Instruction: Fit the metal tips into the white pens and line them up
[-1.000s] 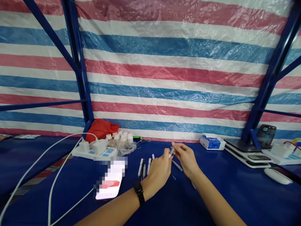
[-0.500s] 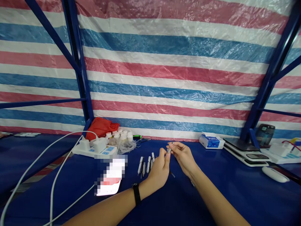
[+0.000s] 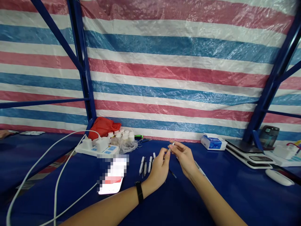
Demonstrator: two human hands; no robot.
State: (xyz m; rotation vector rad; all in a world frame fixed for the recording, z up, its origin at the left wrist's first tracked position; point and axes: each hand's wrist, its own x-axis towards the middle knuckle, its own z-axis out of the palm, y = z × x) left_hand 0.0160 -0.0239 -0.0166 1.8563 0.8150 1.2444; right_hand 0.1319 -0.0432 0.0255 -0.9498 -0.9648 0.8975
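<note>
My left hand (image 3: 160, 168), with a black band on its wrist, pinches a slim, pale pen part (image 3: 169, 150) between thumb and fingers. Close against it, my right hand (image 3: 184, 157) grips the same piece near its shiny metallic tip (image 3: 173, 143); the fingers hide most of it. Left of my left hand, several white and dark pens (image 3: 142, 165) lie side by side on the blue table. Below the hands rests a thin dark rod (image 3: 172, 173), like a pen refill. A long white stick-like thing (image 3: 202, 172) shows partly behind my right forearm.
A lit phone (image 3: 114, 179) lies at left, beside a power strip (image 3: 94, 151) with white cables. Small white-capped bottles (image 3: 124, 136) in plastic and a red bag (image 3: 104, 127) stand behind. To the right are a THICK box (image 3: 213, 142), scales (image 3: 255, 158) and a white mouse-like object (image 3: 279, 177).
The view has shifted slightly, so the table things appear farther right. Both hands stay together on the small piece, with the right fingers slightly moved. More of the white stick shows by the right forearm.
</note>
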